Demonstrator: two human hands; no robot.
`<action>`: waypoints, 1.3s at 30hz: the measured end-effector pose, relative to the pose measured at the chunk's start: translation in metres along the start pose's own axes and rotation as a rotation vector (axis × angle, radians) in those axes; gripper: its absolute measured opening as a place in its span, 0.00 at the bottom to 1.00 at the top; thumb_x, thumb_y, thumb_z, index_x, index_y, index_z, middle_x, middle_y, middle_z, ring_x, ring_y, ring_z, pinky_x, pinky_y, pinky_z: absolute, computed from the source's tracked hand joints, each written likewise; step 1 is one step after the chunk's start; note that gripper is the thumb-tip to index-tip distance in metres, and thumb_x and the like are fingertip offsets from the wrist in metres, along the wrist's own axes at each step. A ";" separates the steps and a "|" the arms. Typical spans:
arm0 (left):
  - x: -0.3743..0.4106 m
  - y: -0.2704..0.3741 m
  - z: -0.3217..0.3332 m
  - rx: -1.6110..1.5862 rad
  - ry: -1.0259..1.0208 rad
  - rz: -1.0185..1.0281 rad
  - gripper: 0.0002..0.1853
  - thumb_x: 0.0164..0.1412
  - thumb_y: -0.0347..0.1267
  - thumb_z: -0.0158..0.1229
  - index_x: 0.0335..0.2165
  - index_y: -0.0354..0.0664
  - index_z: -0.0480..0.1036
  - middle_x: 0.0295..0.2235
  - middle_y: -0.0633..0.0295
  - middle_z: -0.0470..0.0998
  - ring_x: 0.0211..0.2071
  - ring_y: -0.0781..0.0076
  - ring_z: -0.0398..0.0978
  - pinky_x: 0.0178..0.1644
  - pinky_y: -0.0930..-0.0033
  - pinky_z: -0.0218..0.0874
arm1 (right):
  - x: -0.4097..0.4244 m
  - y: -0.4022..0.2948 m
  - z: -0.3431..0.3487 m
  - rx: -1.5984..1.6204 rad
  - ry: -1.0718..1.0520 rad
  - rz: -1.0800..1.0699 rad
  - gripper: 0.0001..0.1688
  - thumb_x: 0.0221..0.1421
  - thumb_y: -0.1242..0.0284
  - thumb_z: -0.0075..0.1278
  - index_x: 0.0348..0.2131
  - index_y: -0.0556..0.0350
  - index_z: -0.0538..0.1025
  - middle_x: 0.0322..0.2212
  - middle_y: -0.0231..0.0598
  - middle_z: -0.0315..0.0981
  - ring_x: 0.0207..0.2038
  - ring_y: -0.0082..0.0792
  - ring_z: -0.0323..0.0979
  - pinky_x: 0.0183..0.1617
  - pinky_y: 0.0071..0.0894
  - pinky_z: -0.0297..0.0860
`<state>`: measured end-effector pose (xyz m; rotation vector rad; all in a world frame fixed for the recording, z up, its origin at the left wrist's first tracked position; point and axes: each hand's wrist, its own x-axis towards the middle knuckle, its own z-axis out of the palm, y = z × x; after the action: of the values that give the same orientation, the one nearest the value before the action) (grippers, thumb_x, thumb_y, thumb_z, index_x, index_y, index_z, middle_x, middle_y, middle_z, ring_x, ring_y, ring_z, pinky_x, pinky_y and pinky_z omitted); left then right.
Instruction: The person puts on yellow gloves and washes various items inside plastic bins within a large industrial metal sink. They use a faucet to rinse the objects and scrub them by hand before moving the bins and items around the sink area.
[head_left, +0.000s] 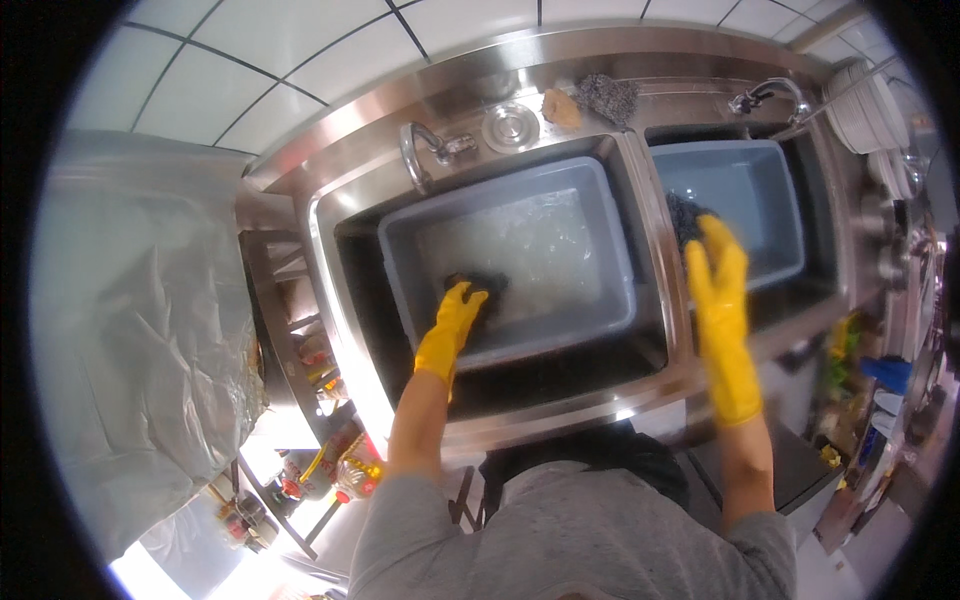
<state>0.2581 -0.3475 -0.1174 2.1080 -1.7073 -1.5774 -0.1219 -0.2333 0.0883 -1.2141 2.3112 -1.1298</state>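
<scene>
Both my hands wear yellow rubber gloves. My left hand (452, 324) reaches into a grey plastic tub (622, 262) in the left basin, its fingers pinching a dark, soft-looking item (495, 285) partly under cloudy water. What that item is cannot be made out. Blurred, my right hand (718, 262) is at the left side of a second grey tub (793, 202) in the right basin. Between its thumb and fingers is a dark grey, fuzzy bundle (681, 212), perhaps a mesh scourer. The second tub holds bluish-looking water.
On the sink ledge are a round metal drain strainer (511, 127), a tan sponge (561, 109) and a grey wire scourer (609, 97). Faucets (420, 154) (780, 94) curve over the basins. White plates (866, 109) stack at right; plastic sheeting (150, 300) hangs at left.
</scene>
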 end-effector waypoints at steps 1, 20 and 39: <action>-0.010 0.002 -0.001 -0.204 0.009 -0.033 0.30 0.61 0.41 0.62 0.57 0.40 0.67 0.56 0.51 0.70 0.56 0.57 0.68 0.60 0.65 0.57 | -0.001 -0.012 0.010 -0.059 -0.115 -0.144 0.25 0.62 0.69 0.53 0.56 0.55 0.69 0.57 0.44 0.65 0.61 0.40 0.62 0.66 0.37 0.57; -0.006 0.065 -0.027 -0.719 -0.070 0.220 0.19 0.67 0.36 0.55 0.48 0.30 0.70 0.41 0.57 0.76 0.45 0.68 0.74 0.49 0.66 0.70 | 0.000 -0.036 0.139 0.382 -0.444 0.279 0.24 0.64 0.66 0.49 0.56 0.57 0.70 0.55 0.45 0.68 0.58 0.41 0.65 0.65 0.33 0.58; 0.025 0.006 0.024 0.521 -0.270 0.278 0.25 0.62 0.46 0.57 0.46 0.35 0.76 0.48 0.44 0.76 0.54 0.50 0.70 0.58 0.57 0.60 | -0.051 0.027 0.228 -0.206 -1.235 -0.026 0.29 0.57 0.55 0.51 0.54 0.47 0.74 0.55 0.46 0.69 0.59 0.49 0.65 0.62 0.45 0.61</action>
<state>0.2347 -0.3550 -0.1430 1.7595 -2.6098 -1.5101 0.0234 -0.2995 -0.0847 -1.4110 1.4233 0.0034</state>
